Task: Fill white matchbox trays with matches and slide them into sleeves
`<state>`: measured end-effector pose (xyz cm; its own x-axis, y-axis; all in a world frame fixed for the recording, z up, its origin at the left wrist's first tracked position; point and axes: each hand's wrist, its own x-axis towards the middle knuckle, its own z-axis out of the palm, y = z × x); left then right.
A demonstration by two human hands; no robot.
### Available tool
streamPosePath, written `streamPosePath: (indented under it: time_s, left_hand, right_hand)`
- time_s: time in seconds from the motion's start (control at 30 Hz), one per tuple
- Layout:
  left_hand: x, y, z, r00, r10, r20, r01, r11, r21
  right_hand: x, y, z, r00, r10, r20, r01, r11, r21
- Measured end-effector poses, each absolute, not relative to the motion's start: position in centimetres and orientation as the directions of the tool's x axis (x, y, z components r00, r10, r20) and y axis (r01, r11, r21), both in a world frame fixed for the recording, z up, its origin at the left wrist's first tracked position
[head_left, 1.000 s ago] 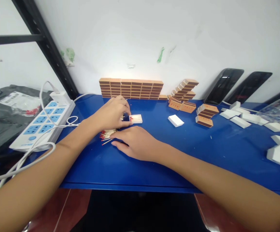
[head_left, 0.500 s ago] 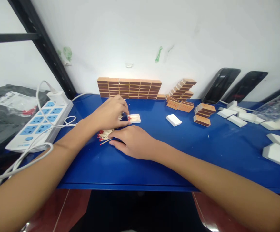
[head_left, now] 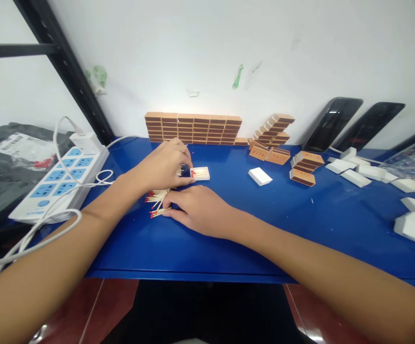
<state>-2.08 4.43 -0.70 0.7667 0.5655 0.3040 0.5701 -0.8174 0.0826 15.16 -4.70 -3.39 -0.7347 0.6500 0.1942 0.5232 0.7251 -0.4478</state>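
A small white matchbox tray with red-tipped matches in it lies on the blue table. My left hand is curled at its left end, thumb and finger gripping the tray edge. Some matches partly show beneath that palm. Closer to me, my right hand pinches a few matches between thumb and fingers, their red heads pointing left. Just behind them is a loose pile of matches, partly hidden by both hands.
Stacked matchboxes form a row along the wall, with more matchboxes to the right. One white tray lies apart; several white trays are at far right. Two phones lean on the wall. A power strip with cables stands left.
My right hand has drawn a few matches apart from the pile and now pinches them. My left hand stays at the tray. The view has shifted slightly.
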Motion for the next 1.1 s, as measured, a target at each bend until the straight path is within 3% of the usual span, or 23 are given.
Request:
streamPosePath:
  time_s: [0.7,0.9,1.1]
  left_hand:
    - [-2.1,4.4,-0.6,0.77,0.566,0.293,0.565,-0.819,0.099]
    - [-2.3,4.9,-0.7,0.784,0.559,0.272,0.558,-0.825,0.087]
    - [-2.2,4.9,-0.9,0.776,0.56,0.291,0.571,-0.819,0.053]
  right_hand:
    - [15.1,-5.4,-1.8,-0.755,0.656,0.004,0.597,0.688,-0.412]
    - [16.5,-4.7,-0.7,-0.73,0.674,0.115,0.574,0.696,-0.432]
    - [19.8,-1.7,0.3,-0.584,0.792,0.178,0.704,0.603,-0.375]
